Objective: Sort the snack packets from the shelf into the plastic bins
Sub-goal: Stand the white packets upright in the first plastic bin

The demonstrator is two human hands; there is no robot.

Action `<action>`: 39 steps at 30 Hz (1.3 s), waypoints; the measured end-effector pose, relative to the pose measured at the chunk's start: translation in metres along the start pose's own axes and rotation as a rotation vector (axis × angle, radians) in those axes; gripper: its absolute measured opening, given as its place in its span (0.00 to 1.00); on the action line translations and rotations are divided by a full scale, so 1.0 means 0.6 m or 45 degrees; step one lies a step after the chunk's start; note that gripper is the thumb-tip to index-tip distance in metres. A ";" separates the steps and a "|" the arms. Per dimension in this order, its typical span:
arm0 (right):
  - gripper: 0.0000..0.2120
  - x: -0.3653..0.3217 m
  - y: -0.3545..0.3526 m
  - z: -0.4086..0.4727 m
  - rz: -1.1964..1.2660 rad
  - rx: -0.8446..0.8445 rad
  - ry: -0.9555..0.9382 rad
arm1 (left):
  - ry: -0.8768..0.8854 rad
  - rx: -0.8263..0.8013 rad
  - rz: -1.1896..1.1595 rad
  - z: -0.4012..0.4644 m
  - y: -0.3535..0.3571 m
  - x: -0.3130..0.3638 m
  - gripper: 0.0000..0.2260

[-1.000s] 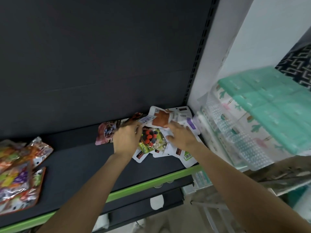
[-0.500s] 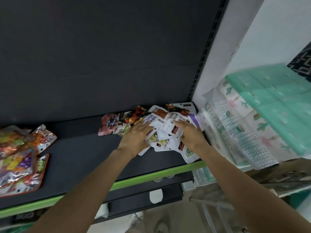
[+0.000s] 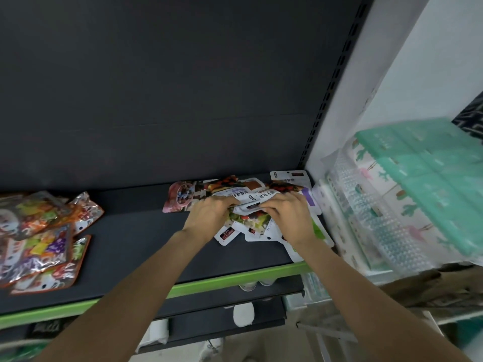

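Two bare arms reach forward over a dark shelf [image 3: 125, 246] with a green front edge, backed by a plain dark panel [image 3: 156, 87]. Far to the right, beyond the shelf's upright, stands a stack of clear plastic bins [image 3: 379, 212] with a pale green lid on top; it is blurred, so what lies inside cannot be told. At the left end of the shelf lies a loose heap of shiny orange packets [image 3: 41, 241], well apart from the hands. At the right end, against the back panel, sits a pile of white snack packets [image 3: 251, 223] printed with fruit pictures and dark labels, with a pink packet [image 3: 180, 197] at its far left edge. The left hand [image 3: 211, 215] and the right hand [image 3: 290, 215] rest on top of this pile, close together, fingers curled down. Between them they pinch one white packet with printed writing [image 3: 251, 202], bunched and crumpled at the top of the pile, each hand closed on its own end.
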State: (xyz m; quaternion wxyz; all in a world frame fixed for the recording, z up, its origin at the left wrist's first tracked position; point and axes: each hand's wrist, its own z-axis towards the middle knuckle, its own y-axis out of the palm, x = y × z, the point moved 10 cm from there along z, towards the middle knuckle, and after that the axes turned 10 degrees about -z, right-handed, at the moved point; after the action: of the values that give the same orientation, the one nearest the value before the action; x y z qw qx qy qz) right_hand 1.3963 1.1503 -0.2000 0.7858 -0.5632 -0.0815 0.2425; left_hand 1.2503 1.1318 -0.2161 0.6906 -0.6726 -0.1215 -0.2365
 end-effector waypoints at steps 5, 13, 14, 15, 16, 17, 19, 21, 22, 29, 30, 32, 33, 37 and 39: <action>0.06 -0.016 -0.003 -0.004 0.025 0.038 0.049 | 0.090 -0.013 0.019 -0.004 0.014 0.013 0.16; 0.04 0.000 -0.027 0.020 0.137 0.073 0.085 | 0.323 0.317 0.042 -0.005 -0.052 0.071 0.05; 0.05 -0.002 -0.030 0.023 0.126 0.076 0.086 | 0.322 0.319 0.048 -0.004 -0.053 0.077 0.05; 0.05 -0.008 -0.031 0.025 0.111 0.066 0.078 | 0.316 0.322 0.054 -0.005 -0.056 0.084 0.05; 0.05 -0.014 -0.032 0.025 0.097 0.062 0.061 | 0.304 0.318 0.065 -0.005 -0.058 0.089 0.04; 0.05 -0.019 -0.034 0.025 0.092 0.061 0.048 | 0.277 0.298 0.082 -0.004 -0.060 0.091 0.02; 0.06 -0.017 -0.041 0.026 0.089 0.053 0.047 | 0.175 0.244 0.120 0.006 -0.064 0.084 0.05; 0.11 0.000 -0.041 0.025 0.051 -0.016 0.083 | 0.088 0.247 0.103 0.009 -0.078 0.071 0.09; 0.14 0.012 -0.039 0.022 0.033 -0.066 0.115 | 0.062 0.269 0.093 0.009 -0.088 0.064 0.09; 0.09 0.039 -0.022 -0.003 -0.039 -0.214 0.277 | -0.146 0.354 0.072 -0.022 -0.125 0.037 0.09; 0.10 0.039 -0.014 -0.006 -0.078 -0.245 0.283 | -0.178 0.377 0.068 -0.029 -0.130 0.031 0.09; 0.13 0.048 0.004 -0.014 -0.066 -0.317 0.318 | -0.243 0.434 0.054 -0.045 -0.143 0.017 0.09; 0.17 0.052 0.019 -0.020 -0.015 -0.386 0.323 | -0.275 0.457 0.050 -0.053 -0.149 0.009 0.08; 0.40 0.034 0.082 -0.054 0.075 -0.791 0.222 | -0.312 0.513 0.076 -0.072 -0.159 -0.001 0.08; 0.45 0.028 0.099 -0.069 -0.069 -0.883 0.179 | -0.308 0.508 0.086 -0.075 -0.156 0.000 0.09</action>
State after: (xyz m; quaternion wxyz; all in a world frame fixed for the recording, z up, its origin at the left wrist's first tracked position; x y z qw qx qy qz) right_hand 1.4106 1.1379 -0.2720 0.5577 -0.8094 -0.1196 0.1402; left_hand 1.1979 1.0889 -0.1374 0.7978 -0.5499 -0.2251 -0.1020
